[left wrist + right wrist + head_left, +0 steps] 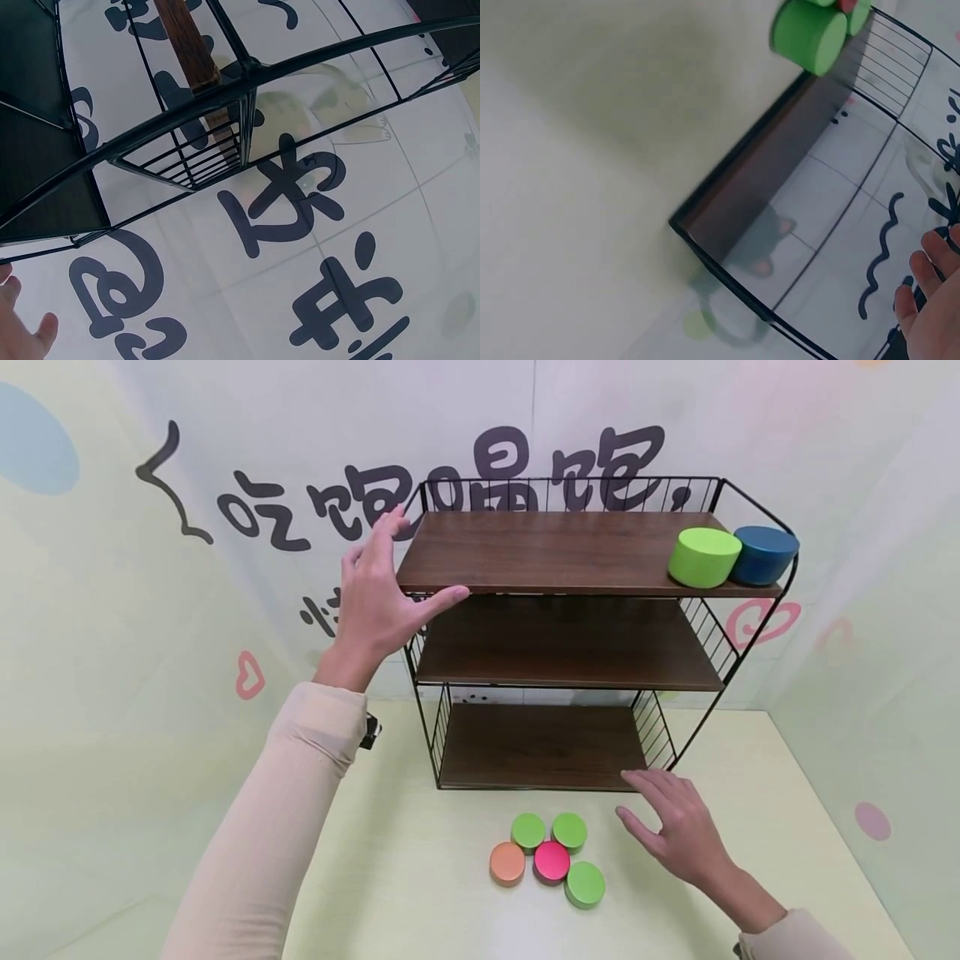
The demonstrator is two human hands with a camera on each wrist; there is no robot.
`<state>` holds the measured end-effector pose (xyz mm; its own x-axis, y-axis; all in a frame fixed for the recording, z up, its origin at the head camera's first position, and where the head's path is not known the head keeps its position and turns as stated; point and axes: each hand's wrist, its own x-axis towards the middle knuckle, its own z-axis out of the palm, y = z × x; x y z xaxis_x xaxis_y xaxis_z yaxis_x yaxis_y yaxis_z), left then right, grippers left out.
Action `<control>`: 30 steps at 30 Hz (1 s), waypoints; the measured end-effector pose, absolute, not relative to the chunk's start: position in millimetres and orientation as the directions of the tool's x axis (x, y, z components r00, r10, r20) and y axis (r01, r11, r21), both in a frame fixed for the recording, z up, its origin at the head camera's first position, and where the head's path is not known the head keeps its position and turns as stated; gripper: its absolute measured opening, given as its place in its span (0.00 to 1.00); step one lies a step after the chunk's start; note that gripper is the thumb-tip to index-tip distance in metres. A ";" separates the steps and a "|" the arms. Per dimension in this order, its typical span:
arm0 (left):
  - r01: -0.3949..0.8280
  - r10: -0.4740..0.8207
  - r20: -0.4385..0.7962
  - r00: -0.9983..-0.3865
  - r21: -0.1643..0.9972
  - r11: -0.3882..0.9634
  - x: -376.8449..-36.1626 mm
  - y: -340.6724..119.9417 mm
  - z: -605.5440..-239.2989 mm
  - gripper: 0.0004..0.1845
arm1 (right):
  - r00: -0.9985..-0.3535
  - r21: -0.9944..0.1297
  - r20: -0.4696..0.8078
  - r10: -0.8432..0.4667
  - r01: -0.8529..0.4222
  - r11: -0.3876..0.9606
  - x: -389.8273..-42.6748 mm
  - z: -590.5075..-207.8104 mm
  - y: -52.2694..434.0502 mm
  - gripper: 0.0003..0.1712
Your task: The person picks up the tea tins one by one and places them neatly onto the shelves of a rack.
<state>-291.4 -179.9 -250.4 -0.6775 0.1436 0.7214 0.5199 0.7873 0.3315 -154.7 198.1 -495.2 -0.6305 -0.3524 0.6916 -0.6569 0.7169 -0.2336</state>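
My left hand is raised at the left front corner of the rack's top board, thumb and fingers spread apart with nothing between them. In the left wrist view only some fingertips show at the lower left. My right hand hovers above the table near the rack's lower right corner, fingers extended and holding nothing. Left of it on the table are an orange cylinder, a pink-red cylinder and three green cylinders, grouped closely. A bright green cylinder and a dark blue cylinder stand side by side on the top board's right end.
The black wire rack has a brown middle board and a bottom board, with wire side rails. It stands on a pale table before a white printed backdrop with black lettering.
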 end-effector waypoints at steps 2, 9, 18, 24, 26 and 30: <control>0.520 0.143 0.722 -0.677 0.331 0.787 -291.5 -179.7 -250.2 0.57 | -0.636 -0.238 0.677 -0.371 -0.666 0.708 -151.8 -502.8 196.5 0.34; 0.521 0.142 0.724 -0.676 0.332 0.786 -292.2 -179.1 -250.7 0.57 | -0.630 -0.232 0.633 -0.450 -0.709 0.666 -140.0 -529.3 188.8 0.29; 0.515 0.133 0.721 -0.680 0.340 0.787 -290.7 -179.8 -251.5 0.55 | -0.632 -0.222 0.572 -0.522 -0.733 0.644 -124.2 -554.3 181.6 0.29; 0.513 0.132 0.721 -0.680 0.339 0.789 -291.3 -179.4 -251.6 0.55 | -0.651 -0.213 0.525 -0.548 -0.724 0.656 -117.0 -567.0 178.0 0.31; 0.515 0.134 0.721 -0.679 0.339 0.787 -291.4 -179.1 -251.7 0.55 | -0.651 -0.208 0.518 -0.554 -0.724 0.657 -115.1 -570.6 176.8 0.32; 0.513 0.133 0.716 -0.685 0.345 0.786 -290.9 -179.0 -251.8 0.56 | -0.655 -0.210 0.511 -0.556 -0.723 0.659 -112.0 -576.5 175.0 0.32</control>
